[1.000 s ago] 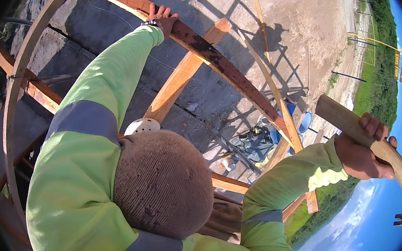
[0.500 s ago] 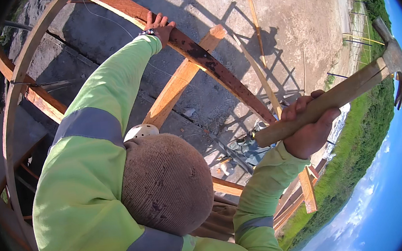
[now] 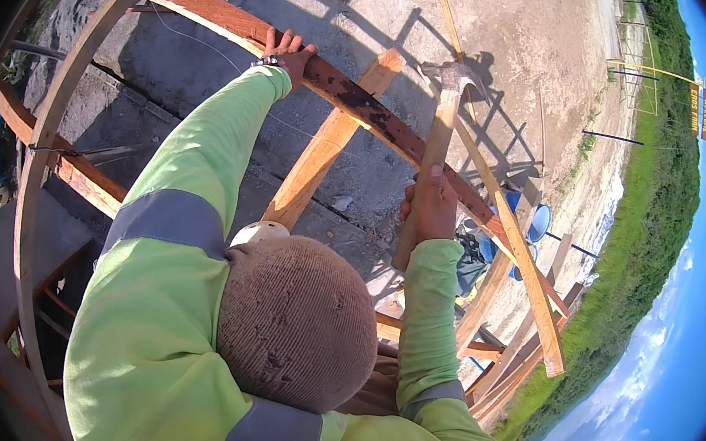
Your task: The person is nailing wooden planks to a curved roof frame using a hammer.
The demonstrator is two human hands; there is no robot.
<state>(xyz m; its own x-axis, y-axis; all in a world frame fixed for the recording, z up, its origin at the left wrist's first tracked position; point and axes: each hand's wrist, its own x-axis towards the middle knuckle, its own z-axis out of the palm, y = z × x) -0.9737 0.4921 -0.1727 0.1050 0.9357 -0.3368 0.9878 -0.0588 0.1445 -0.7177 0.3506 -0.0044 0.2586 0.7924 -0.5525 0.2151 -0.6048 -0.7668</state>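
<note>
My left hand, in a light green sleeve with a bracelet or watch at the wrist, grips the dark reddish-brown wooden beam, its fingers over the edge. My right hand is closed around the wooden handle of a claw hammer. The hammer's metal head is up and away from me, to the right of a lighter timber's end. That lighter timber crosses beneath the beam, left of the hammer. Between my arms is a rounded shape in brown ribbed cloth, with a white rounded object partly hidden behind it.
A curved wooden piece and another timber stand at the left. A slanting wooden strip hangs at the right, near blue buckets on the ground. Thin wire crosses near my left arm. Grassy slope lies beyond.
My right hand has swung the hammer leftward, from the far right to over the beam. The left hand keeps its place on the beam. The view has shifted slightly.
</note>
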